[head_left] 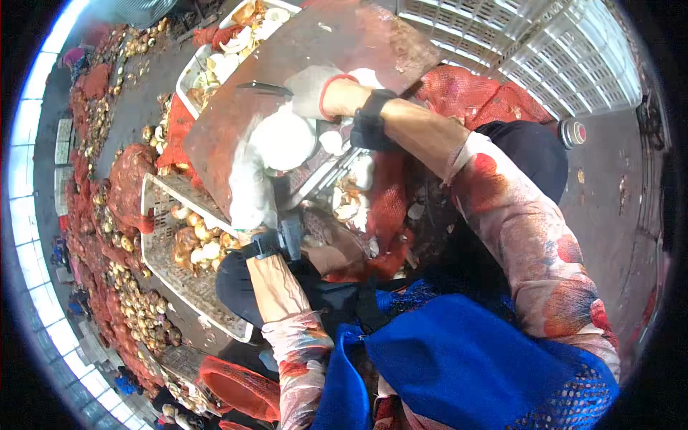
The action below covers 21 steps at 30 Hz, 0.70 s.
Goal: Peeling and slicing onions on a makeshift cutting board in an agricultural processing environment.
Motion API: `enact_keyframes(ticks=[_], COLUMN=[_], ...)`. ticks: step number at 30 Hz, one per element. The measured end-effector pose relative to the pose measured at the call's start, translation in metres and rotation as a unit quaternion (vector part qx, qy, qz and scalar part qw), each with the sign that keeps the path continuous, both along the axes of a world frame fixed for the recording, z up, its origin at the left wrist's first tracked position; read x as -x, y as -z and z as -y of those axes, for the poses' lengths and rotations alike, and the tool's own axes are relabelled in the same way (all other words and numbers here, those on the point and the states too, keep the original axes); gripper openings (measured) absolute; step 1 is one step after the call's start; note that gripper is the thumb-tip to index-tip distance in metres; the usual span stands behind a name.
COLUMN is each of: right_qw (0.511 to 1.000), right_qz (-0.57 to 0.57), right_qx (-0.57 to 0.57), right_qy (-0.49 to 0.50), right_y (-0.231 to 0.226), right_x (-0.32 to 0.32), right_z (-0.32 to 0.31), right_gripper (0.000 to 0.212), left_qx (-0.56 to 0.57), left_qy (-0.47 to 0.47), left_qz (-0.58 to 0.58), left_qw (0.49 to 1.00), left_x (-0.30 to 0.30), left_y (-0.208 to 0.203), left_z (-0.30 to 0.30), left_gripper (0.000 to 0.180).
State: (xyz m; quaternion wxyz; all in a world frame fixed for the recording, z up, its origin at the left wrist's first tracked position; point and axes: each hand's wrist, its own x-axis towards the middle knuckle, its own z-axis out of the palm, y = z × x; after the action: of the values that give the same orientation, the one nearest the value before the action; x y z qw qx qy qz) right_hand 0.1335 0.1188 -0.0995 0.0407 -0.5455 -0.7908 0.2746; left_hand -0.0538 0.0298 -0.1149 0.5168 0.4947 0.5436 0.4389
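Note:
My left hand [251,183], in a white glove, is closed around a large, pale, round peeled onion [283,142], which is washed out by glare. My right hand [312,92], gloved in pale cloth with a red cuff, grips a knife [264,89]; its dark blade points left, just above the onion. Both hands are over a worn brown board [344,44] tilted across my front. A smaller white piece [331,142] shows under my right wrist. Below the board's near edge lie pale onion scraps [351,201] beside red netting [389,193].
To the left stands a white crate [161,247] with brown-skinned onions [201,240]. Another white crate [190,82] of peeled onions is behind the board. A large white slatted crate [566,57] stands back right, near red mesh sacks [473,97]. Loose onions and sacks cover the far left floor.

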Motion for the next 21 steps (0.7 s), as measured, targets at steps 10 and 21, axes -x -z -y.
enact_keyframes(ticks=[10,21], right_qw=[0.986,0.983], right_qz=[-0.096,-0.118], right_qx=[0.021,-0.005], right_qy=[0.137,0.143], right_y=[0.0,0.021], right_x=[0.006,0.006], right_z=[0.02,0.012], right_gripper=[0.034,0.03], left_qx=[-0.242,-0.181], left_qy=[-0.014,0.01], left_qz=[-0.342,-0.254], left_qw=[0.908,0.95], left_x=[-0.004,-0.007], left_y=[-0.04,0.001], left_z=[-0.01,-0.014], left_gripper=[0.045,0.039])
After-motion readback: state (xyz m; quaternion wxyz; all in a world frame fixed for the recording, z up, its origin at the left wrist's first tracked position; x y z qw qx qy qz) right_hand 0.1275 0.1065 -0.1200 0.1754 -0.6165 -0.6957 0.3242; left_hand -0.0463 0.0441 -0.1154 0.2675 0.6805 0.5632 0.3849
